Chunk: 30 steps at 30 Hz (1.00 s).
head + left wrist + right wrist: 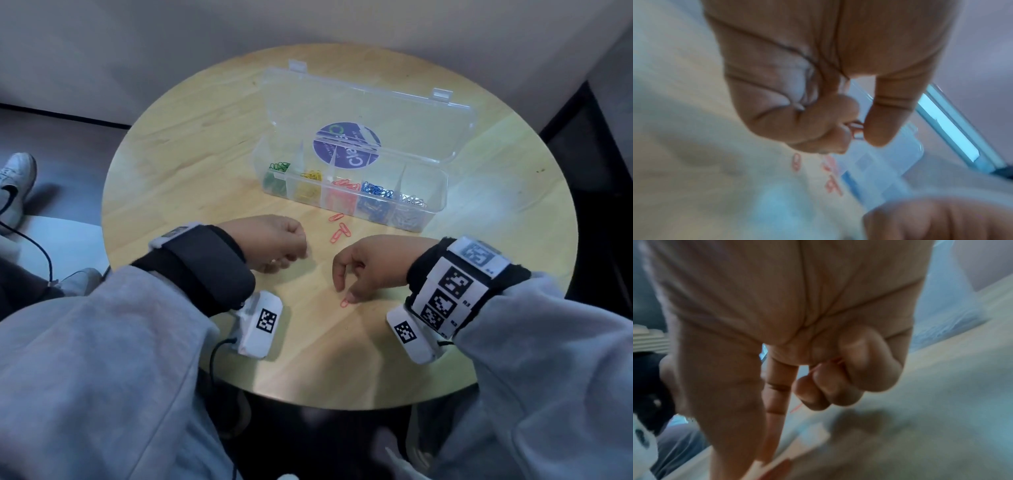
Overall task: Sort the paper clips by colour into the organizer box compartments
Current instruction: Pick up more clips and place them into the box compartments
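Fingers (pixel 838 129) of both hands pinch red clips (pixel 858 129); lid sticker (pixel 346 144) unreadable.

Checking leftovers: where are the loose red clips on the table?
Head view: three red clips lie before the organizer box, between the hands; one more red clip sits under the right hand's fingertips.
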{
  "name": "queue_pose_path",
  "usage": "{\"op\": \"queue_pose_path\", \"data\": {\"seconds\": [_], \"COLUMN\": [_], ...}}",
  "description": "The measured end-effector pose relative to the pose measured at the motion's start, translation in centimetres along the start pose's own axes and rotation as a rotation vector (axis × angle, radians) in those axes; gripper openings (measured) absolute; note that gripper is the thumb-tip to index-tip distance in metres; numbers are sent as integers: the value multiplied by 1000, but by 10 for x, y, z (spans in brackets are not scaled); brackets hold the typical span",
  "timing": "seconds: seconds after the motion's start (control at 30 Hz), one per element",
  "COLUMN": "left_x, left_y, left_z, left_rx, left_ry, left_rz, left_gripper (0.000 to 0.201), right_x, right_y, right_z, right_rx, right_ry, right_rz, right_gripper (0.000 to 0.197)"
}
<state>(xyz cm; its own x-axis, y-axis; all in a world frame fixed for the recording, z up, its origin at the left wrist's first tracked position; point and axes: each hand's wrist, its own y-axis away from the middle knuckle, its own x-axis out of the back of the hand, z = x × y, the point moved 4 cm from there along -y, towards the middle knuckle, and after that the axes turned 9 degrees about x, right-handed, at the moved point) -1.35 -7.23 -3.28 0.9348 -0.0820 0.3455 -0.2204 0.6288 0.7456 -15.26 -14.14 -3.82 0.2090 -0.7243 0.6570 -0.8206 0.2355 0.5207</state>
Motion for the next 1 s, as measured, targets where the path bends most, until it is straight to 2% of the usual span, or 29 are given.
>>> {"op": "queue_pose_path", "data": {"seconds": [0.2,0.33,0.4,0.47,0.63,0.73,0.8,0.9,1.0], "left_x": [8,14,15,16,21,23,23,21,15], "left_y": [2,3,3,1,-10,-16,-16,-19,-28], "left_z": [6,7,7,6,-2,0,7,19,27], "left_rx": [-36,-56,-53,-38,45,81,90,93,101], "left_ry": [435,587,593,531,226,15,-158,-436,-532], "left_rz": [-14,-5,9,57,181,211,293,385,411], "left_gripper": [31,26,24,22,28,21,15,32,35], "right_x": [-8,-10,-11,-8,19,32,36,35,34], "right_y": [-6,-7,-7,-5,3,6,6,1,-1], "right_z": [-4,-4,-3,0,10,19,24,26,26], "right_rx": [34,21,-4,-32,-75,-66,-52,-64,-89], "right_ry": [102,158,175,144,-124,-416,-559,-736,-910], "right_rz": [-52,-78,-87,-67,70,167,220,276,303], "right_gripper": [10,9,11,14,17,22,25,22,26]}}
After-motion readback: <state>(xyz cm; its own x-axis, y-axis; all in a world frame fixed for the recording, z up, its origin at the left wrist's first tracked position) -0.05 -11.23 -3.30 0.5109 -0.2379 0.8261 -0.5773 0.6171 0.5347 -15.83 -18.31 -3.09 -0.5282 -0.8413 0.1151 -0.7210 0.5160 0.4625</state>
